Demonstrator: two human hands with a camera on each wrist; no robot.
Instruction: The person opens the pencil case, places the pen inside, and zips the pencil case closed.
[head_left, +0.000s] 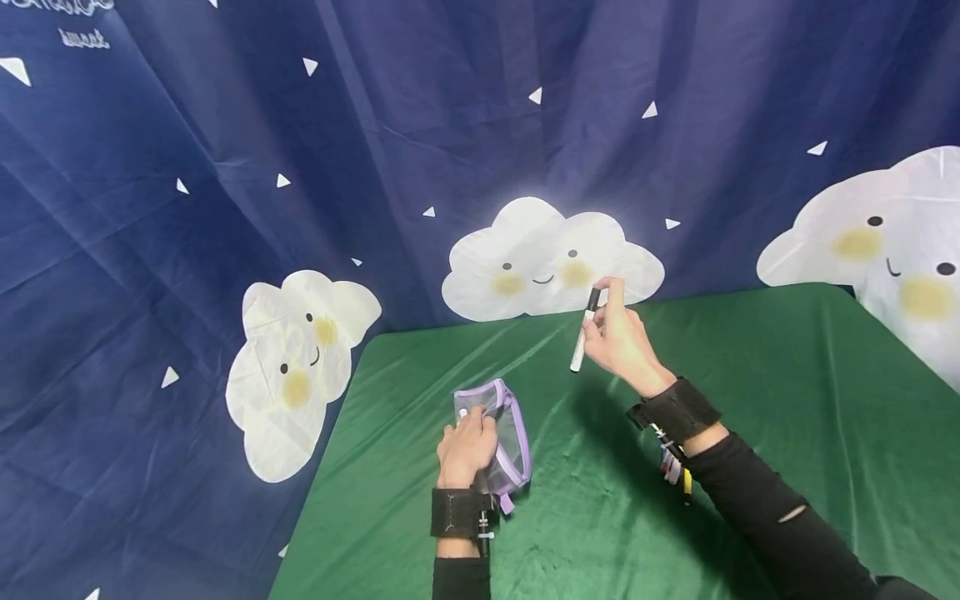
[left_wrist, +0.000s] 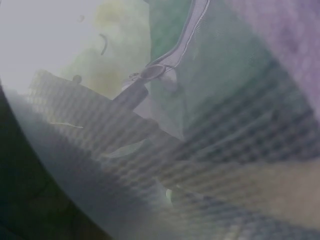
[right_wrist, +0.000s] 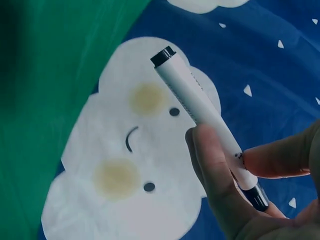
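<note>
Marker [head_left: 581, 345], white with a black end, was in the air in the head view, black end toward half past twelve, pinched by the right of the two hands [head_left: 621, 337]. It was at one to two o'clock of a purple-edged mesh pouch [head_left: 510, 433] on the green-draped worktop [head_left: 577, 517]. On the pouch's nine o'clock side rested the left hand [head_left: 467, 446]; whether its fingers gripped or merely pressed, I could not tell. Some slim items [head_left: 686, 483], one yellow, lay at five o'clock of the marker, partly hidden by the right forearm.

Blurred mesh filled most of the left wrist view, with a zip pull [left_wrist: 131, 95] toward ten o'clock of centre.

From the right wrist, thumb and fingers pinched the marker, which slanted from five to eleven o'clock before a printed cloud [right_wrist: 120, 145].
</note>
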